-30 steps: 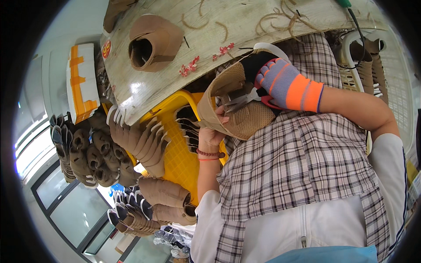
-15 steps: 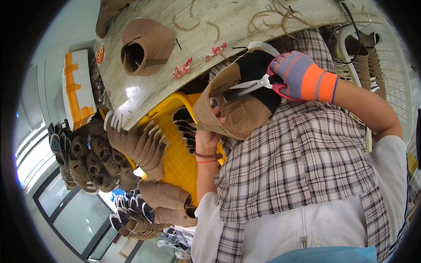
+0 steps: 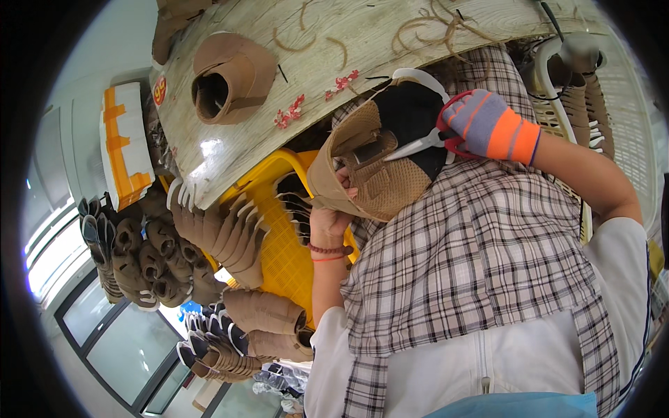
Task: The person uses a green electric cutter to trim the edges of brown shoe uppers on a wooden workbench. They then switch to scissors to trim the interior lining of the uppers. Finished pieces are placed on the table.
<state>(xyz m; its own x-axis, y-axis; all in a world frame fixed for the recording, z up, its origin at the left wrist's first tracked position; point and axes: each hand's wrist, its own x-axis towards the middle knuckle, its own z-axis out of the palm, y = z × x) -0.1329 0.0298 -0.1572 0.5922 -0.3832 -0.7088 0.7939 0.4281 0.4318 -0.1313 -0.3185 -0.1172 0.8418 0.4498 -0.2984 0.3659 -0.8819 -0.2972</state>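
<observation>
- Since earlier, right hand (image 3: 491, 125) shifted rightward, clenched on scissors (image 3: 418, 145).
- Left hand (image 3: 334, 209) grasps tan shoe upper (image 3: 362, 167).
- Risk: blades near those fingers could nick them.

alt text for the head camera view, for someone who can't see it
A person's bare left hand holds a tan shoe upper over their plaid apron while the right hand, in a grey and orange glove, works scissors at it. Beyond lie a wooden workbench and a yellow crate with more tan uppers.
</observation>
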